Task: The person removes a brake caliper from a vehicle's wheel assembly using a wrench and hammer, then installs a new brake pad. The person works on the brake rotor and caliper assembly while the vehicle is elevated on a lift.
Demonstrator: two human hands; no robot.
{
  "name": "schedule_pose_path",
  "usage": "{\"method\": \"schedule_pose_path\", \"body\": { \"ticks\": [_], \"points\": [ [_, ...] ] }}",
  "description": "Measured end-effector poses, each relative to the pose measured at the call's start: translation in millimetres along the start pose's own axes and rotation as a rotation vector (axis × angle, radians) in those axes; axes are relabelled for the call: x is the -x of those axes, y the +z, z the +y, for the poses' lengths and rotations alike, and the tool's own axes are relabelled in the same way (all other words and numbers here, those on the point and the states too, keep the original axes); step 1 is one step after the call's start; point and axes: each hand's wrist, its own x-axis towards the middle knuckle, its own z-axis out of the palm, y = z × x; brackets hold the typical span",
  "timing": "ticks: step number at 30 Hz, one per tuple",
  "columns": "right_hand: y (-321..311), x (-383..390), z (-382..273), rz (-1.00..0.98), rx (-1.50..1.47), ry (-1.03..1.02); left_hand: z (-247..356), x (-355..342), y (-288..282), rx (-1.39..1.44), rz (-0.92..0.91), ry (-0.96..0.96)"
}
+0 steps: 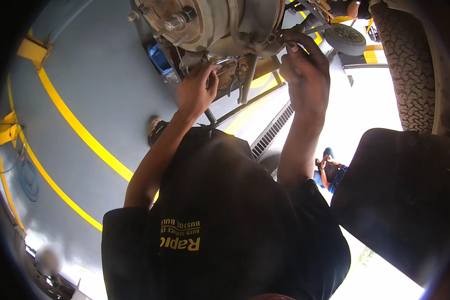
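A rusty wheel hub assembly [215, 22] with protruding studs hangs at the top of the head view. My left hand [198, 87] is below it, fingers curled on a thin silver tool [224, 62], perhaps a wrench, whose far end is partly hidden. My right hand [305, 72] is raised at the assembly's lower right, fingers closed on something small at a metal fitting; I cannot make it out. Between my hands, pliers [233, 82] hang or lie by a vertical metal tube [247, 82], over a brown board or tray [257, 70].
A blue container [158, 59] is left of the hub. A treaded tire [410, 75] fills the right side; a loose wheel [345, 39] is behind. Two other people [330, 172] appear, at right and top. Yellow lift parts [7, 130], a blue hose [29, 180] and a floor grate [272, 130] show.
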Motion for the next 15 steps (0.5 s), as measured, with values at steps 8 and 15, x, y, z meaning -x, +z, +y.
{"method": "schedule_pose_path", "body": {
  "ticks": [8, 15],
  "points": [
    [22, 12, 16, 0.142, 0.097, -0.067, 108, -94, -91, 0.092, -0.045, 0.223],
    [38, 26, 18, 0.475, 0.609, -0.357, 107, -99, -96, 0.108, -0.077, 0.207]
  ]
}}
